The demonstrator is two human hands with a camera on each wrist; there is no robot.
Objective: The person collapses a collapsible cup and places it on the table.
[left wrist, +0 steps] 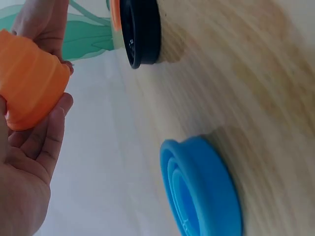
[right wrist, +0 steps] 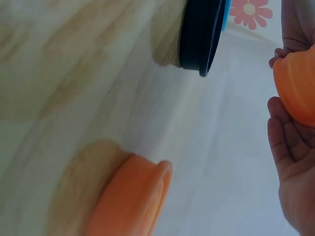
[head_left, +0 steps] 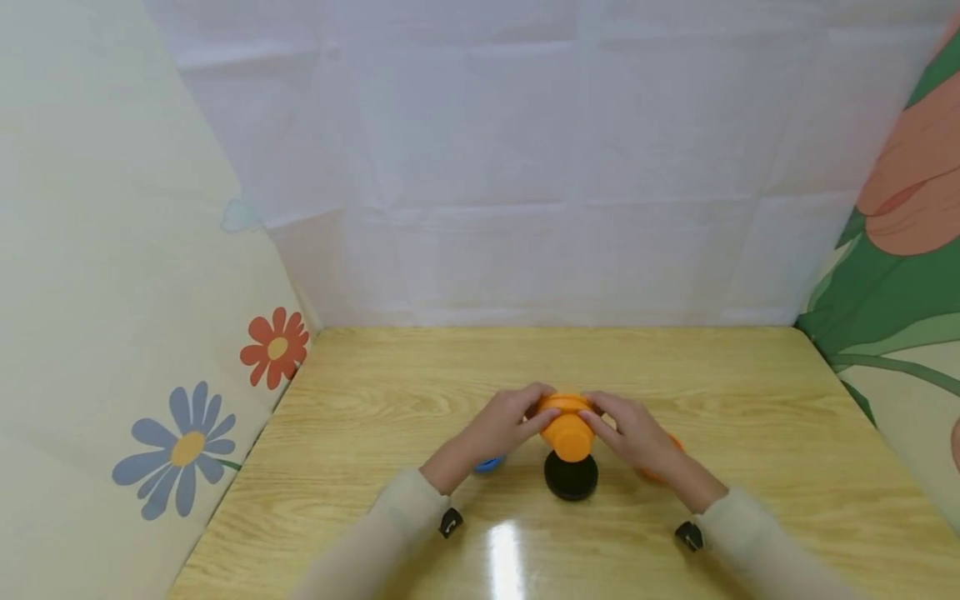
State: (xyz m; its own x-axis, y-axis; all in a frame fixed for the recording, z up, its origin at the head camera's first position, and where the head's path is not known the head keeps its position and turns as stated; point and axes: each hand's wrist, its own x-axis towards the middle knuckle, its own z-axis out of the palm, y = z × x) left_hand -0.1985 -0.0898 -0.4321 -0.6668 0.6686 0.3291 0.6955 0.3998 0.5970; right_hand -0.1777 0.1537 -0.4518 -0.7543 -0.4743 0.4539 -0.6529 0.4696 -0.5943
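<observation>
Both hands hold an orange collapsible cup (head_left: 572,439) above the table, its narrow end toward me and its ridged wall drawn out. My left hand (head_left: 510,423) grips the wide rim from the left, thumb on the near side. From the right, my right hand (head_left: 636,432) grips the same rim. Below the cup sits a low round black cup (head_left: 572,479) on the table. A blue collapsible cup (left wrist: 214,182), folded into concentric rings, lies near my left wrist. Another orange folded cup (right wrist: 130,196) rests by my right forearm, which partly hides it in the head view.
The wood-grain table (head_left: 405,367) ends at a white cloth (head_left: 480,183) at the back. Flower-printed cloth (head_left: 187,450) hangs on the left, and a leaf-printed one (head_left: 900,283) on the right. Light reflects off the table's near part.
</observation>
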